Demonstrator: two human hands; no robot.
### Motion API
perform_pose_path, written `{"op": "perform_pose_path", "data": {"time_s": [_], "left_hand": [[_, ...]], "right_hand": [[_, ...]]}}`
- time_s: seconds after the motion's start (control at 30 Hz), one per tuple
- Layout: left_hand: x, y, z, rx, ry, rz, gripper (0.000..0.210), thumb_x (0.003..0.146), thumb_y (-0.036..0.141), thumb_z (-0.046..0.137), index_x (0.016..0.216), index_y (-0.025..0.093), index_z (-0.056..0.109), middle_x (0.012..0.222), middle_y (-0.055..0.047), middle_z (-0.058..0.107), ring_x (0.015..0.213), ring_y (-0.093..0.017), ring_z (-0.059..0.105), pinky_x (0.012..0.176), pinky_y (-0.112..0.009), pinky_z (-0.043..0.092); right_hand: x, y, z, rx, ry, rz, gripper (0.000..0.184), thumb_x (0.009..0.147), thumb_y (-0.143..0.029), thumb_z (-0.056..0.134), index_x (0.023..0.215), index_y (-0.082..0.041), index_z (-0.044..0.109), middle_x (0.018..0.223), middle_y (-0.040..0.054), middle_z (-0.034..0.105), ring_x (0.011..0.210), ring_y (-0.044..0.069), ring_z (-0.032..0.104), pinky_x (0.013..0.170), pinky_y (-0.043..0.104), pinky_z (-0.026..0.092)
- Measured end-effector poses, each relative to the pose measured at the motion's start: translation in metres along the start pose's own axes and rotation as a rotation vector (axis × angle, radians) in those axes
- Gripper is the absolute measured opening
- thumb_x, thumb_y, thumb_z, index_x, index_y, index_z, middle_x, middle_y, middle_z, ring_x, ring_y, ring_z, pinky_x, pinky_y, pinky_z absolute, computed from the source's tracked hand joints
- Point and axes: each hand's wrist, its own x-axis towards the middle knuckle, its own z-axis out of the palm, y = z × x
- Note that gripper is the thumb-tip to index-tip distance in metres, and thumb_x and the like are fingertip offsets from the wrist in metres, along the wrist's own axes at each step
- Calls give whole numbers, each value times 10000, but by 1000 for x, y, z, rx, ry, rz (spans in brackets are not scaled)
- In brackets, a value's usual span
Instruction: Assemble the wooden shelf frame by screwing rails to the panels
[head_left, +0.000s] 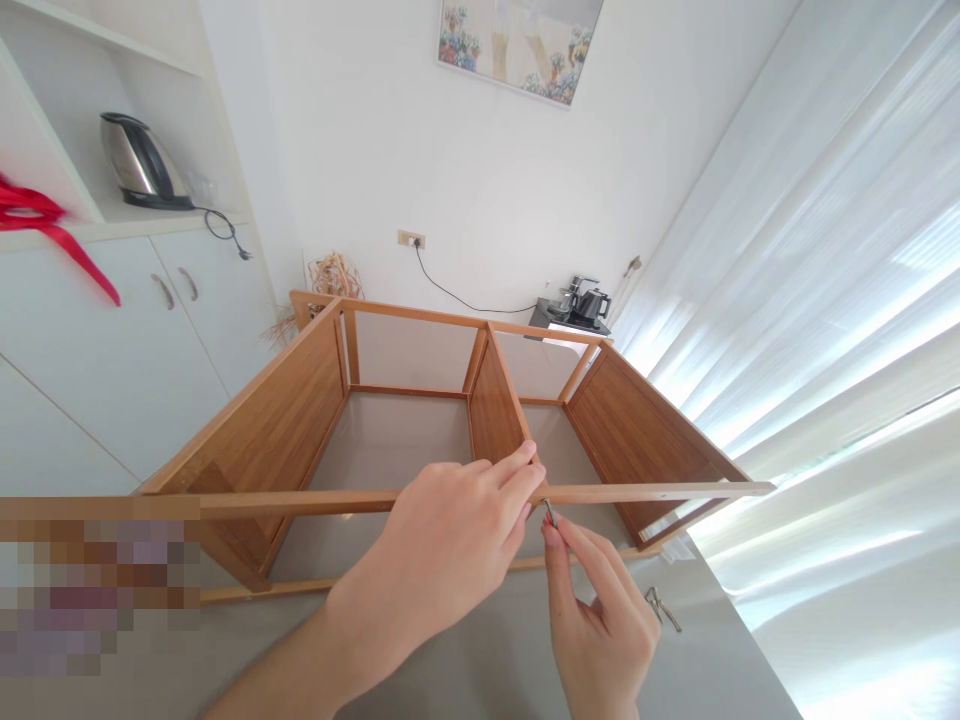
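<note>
A wooden shelf frame (300, 503) lies on the grey table in front of me, with slatted panels at both ends and a middle panel (499, 400). My left hand (457, 530) is closed over the near rail where the middle panel meets it. Between the thumb and fingertips of my right hand (600, 600) is a small metal screw (551, 514). Its far end points up at the underside of that rail, close to the joint. Whether it has entered a hole I cannot tell.
Several loose metal screws (661, 608) rest on the table (720, 640) to the right of my right hand. A kettle (142, 160) stands on the left cabinet shelf. Sheer curtains (847, 330) hang along the right side. The lower left corner is pixelated.
</note>
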Motion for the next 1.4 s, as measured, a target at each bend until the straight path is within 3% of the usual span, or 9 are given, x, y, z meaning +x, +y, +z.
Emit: {"op": "perform_pose_path", "data": {"time_s": [1.03, 1.4], "left_hand": [[0, 2, 0, -12, 0, 2, 321, 975, 193, 435, 1258, 251, 577, 1452, -27, 544, 946, -177, 717, 721, -293, 561], [0, 3, -2, -20, -4, -10, 309, 977, 184, 428, 1240, 268, 567, 1452, 28, 544, 929, -173, 717, 691, -304, 553]], "right_hand": [[1, 7, -6, -36, -33, -111, 364, 801, -20, 701, 1083, -250, 710, 946, 33, 725, 798, 171, 675, 678, 312, 555], [10, 8, -15, -72, -99, -154, 367, 825, -24, 675, 1103, -260, 713, 962, 37, 708, 850, 172, 658, 722, 320, 532]]}}
